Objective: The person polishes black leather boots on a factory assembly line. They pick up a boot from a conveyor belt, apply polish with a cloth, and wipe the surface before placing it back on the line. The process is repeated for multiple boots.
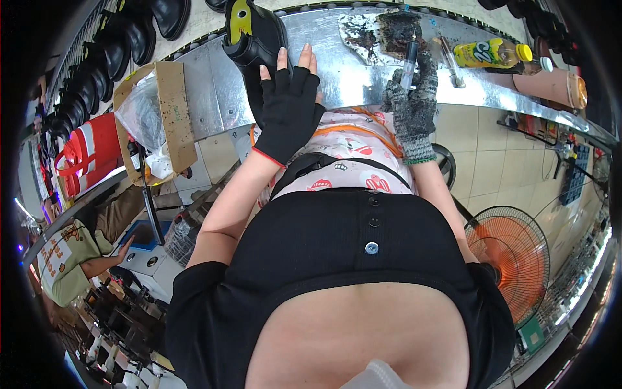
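My left hand (288,107), in a black fingerless glove with a red cuff edge, lies over the side of a black shoe (267,32) on the metal table. Its fingers are stretched out and apart, and the shoe's yellow insole shows at the top. A grey knitted glove covers my right hand (414,113), which is closed around a syringe (409,65) pointing away from me. Beyond it is a dark, stained block (398,32) on a white, black-smeared sheet (357,40). A clear, slim tube-like item (451,61) lies just right of that hand.
A yellow drink bottle (479,53) and a pinkish container with an orange lid (547,87) lie at the right. A cardboard box (175,107) with plastic bags stands left, near a red bag (94,155). Black shoes (115,55) line the conveyor. An orange fan (508,259) and another person (68,259) flank me.
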The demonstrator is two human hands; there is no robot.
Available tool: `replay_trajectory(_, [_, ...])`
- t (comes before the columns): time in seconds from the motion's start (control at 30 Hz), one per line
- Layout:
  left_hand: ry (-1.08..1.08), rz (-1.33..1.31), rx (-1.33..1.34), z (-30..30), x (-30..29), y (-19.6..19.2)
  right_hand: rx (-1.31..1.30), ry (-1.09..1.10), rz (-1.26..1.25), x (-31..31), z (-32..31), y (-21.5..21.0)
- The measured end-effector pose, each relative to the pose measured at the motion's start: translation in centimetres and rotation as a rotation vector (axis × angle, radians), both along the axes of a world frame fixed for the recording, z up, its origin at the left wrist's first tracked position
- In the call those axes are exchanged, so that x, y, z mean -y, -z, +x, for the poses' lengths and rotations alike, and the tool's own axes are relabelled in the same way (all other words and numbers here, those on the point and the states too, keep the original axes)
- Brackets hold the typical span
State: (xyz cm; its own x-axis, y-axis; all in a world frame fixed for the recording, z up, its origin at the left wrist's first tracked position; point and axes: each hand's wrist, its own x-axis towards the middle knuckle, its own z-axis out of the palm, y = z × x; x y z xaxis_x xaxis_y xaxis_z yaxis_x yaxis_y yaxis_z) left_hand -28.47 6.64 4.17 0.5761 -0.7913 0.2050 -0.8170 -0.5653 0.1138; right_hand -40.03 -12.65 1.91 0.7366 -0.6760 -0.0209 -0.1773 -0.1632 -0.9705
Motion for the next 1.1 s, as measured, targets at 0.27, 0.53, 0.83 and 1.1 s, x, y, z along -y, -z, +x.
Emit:
replay_trajectory(0.27, [0.037, 0.020, -0.040, -0.6, 0.4, 0.0, 0.109, -0.076, -0.053, -0.1, 0.0, 0.6])
replay_trajectory(0.53, [0.129, -0.040, -0.089, -1.7, 1.3, 0.0, -0.021, -0.321, -0.351, -2.3, 3.3, -2.1])
replay_trajectory(0.83, [0.123, -0.021, -0.099, -2.2, 1.1, 0.3, 0.091, -0.367, -0.435, -3.7, 4.9, -1.4])
replay_trajectory(1.1, [0.187, 0.091, -0.085, -2.0, 0.9, -0.2, 0.114, -0.326, -0.296, -2.5, 4.5, -2.1])
